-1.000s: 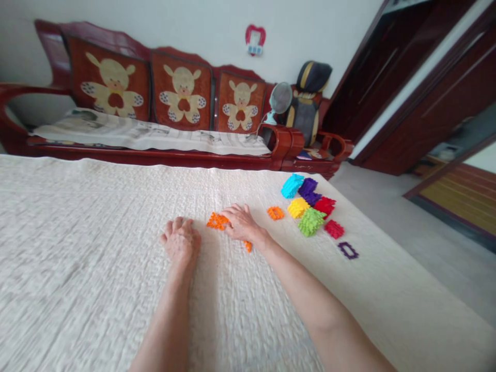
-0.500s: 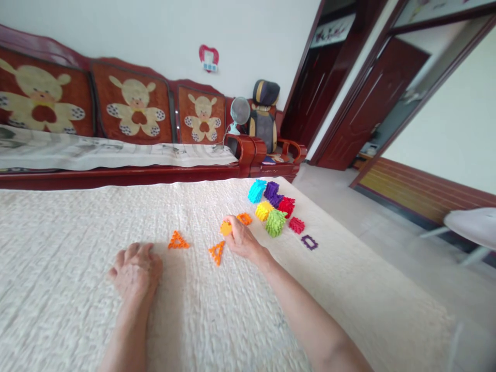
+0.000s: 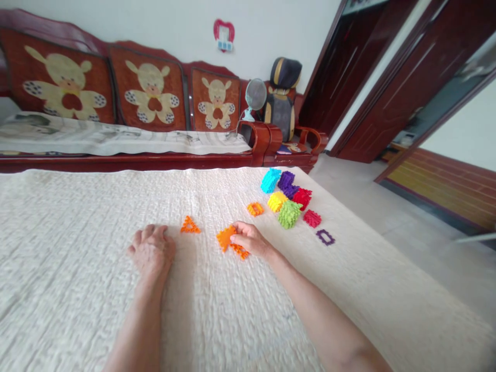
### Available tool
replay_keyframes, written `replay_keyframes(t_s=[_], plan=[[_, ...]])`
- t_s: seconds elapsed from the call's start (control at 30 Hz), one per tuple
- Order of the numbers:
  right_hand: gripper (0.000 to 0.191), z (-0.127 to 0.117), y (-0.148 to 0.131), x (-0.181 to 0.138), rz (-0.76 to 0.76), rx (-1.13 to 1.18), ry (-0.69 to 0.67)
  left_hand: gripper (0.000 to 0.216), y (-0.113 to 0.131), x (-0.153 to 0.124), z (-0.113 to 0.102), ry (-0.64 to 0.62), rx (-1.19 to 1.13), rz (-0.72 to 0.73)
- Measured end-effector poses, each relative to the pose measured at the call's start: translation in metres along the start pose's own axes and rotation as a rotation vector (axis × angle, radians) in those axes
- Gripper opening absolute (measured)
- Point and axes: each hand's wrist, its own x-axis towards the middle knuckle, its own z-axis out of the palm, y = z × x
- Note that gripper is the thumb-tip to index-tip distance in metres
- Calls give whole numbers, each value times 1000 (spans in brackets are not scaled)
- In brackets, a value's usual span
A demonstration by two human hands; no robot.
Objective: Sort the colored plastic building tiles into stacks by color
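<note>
My right hand (image 3: 250,240) pinches a flat orange square tile (image 3: 225,237) with notched edges, just above the white quilted cover. Partly behind that hand's fingers lies an orange triangle piece (image 3: 241,252); I cannot tell whether the tile touches it. My left hand (image 3: 153,250) rests palm down on the cover, its fingers loosely bent and nothing visible in them. Another orange triangle frame (image 3: 189,226) lies a little to its right. Farther back is an orange square piece (image 3: 255,208) with an open middle.
Notched plastic pieces stand in stacks at the back right: blue (image 3: 270,181), purple (image 3: 287,182), yellow (image 3: 277,201), green (image 3: 289,214) and red (image 3: 301,198). A smaller red stack (image 3: 312,218) and a purple frame (image 3: 325,237) lie near the right edge. Behind is a wooden sofa (image 3: 194,161).
My right hand has brought the orange tile nearer, over beside the right triangle, and turned it. The left hand stays on the cover. The head view has tilted down and shifted left.
</note>
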Motion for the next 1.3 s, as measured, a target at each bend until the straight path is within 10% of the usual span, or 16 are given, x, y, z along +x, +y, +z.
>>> replay_keyframes(t_s=[0.17, 0.43, 0.57, 0.7, 0.9, 1.3], plan=[[24, -1, 12, 12, -101, 103, 153, 33, 2, -2, 0, 24, 5, -2], [34, -56, 22, 17, -159, -503, 223, 32, 2, -2, -1, 30, -18, 1], [34, -45, 19, 14, -278, -784, 320, 32, 1, -1, 0, 30, -7, 2], [41, -25, 3, 5, -53, -1005, 476, 33, 3, -2, -2, 17, 5, -13], [49, -8, -8, 0, 205, -1106, 384, 35, 6, -3, -4, 10, 33, -11], [31, -21, -3, -1, 132, -1038, 287, 34, 5, -3, -2, 21, 32, -30]])
